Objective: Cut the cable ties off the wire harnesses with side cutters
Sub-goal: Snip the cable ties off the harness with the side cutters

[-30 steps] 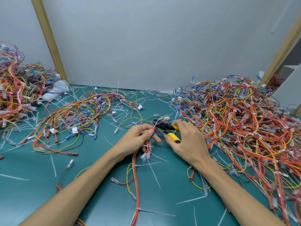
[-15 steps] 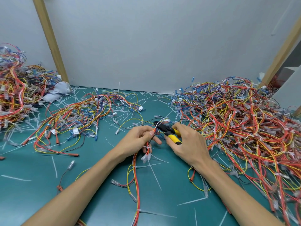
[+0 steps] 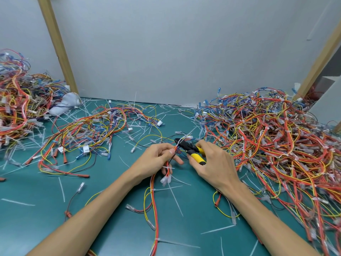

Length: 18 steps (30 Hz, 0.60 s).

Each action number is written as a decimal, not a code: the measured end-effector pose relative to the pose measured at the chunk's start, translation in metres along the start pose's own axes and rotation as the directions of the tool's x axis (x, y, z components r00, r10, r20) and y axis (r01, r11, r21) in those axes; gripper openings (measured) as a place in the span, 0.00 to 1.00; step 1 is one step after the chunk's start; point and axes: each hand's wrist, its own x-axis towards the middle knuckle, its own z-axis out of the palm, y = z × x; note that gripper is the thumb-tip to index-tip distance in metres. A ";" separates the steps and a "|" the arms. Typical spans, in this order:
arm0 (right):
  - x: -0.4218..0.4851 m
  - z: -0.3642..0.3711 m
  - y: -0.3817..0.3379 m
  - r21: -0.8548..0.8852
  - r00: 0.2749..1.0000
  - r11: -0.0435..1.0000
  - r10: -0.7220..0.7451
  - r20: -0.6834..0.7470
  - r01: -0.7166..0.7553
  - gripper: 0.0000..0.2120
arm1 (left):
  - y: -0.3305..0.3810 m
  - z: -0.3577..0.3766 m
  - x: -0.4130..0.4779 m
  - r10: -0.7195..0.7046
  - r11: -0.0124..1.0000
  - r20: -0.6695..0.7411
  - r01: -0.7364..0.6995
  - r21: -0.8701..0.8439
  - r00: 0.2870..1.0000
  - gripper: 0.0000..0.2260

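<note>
My left hand (image 3: 156,157) pinches a bundle of red, orange and yellow wires, the wire harness (image 3: 154,202), which trails down toward me across the green table. A white cable tie (image 3: 168,167) sticks out of the bundle just below my fingers. My right hand (image 3: 212,163) grips the side cutters (image 3: 190,149) by their yellow and black handles. The black jaws point left and sit against the wires just above my left thumb. Whether the jaws hold a tie is too small to tell.
A big heap of tied harnesses (image 3: 273,145) fills the right side of the table. A looser harness (image 3: 88,132) lies at left centre, another pile (image 3: 16,104) at far left beside a grey cloth (image 3: 64,104). Cut tie offcuts (image 3: 175,200) litter the green mat (image 3: 46,209).
The cutters' jaws have shifted slightly left and up along the wires toward my left thumb. Both hands stay almost in place.
</note>
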 end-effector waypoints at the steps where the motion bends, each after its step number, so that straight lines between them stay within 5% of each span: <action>1: 0.000 0.000 0.000 -0.006 1.000 1.000 -0.010 0.000 0.010 0.14 | -0.001 0.000 0.000 0.000 1.000 -0.011 0.000 0.003 1.000 0.09; 6: 0.000 -0.001 -0.003 -0.044 0.996 0.997 -0.069 -0.049 0.066 0.14 | -0.006 0.005 0.001 0.025 0.991 -0.122 -0.009 0.133 0.992 0.16; 12: -0.001 0.001 -0.002 -0.015 0.997 0.999 -0.046 -0.061 0.045 0.15 | -0.003 0.007 0.002 -0.025 0.999 -0.162 0.028 0.015 0.986 0.22; 15: 0.000 0.002 -0.004 -0.016 0.997 0.999 -0.050 -0.063 0.049 0.15 | -0.001 0.008 0.002 -0.019 0.996 -0.190 0.035 0.084 0.982 0.19; 18: -0.002 0.001 -0.005 -0.001 0.997 0.999 -0.051 -0.058 0.051 0.16 | -0.004 0.011 0.003 -0.012 1.000 -0.311 0.014 0.006 0.950 0.04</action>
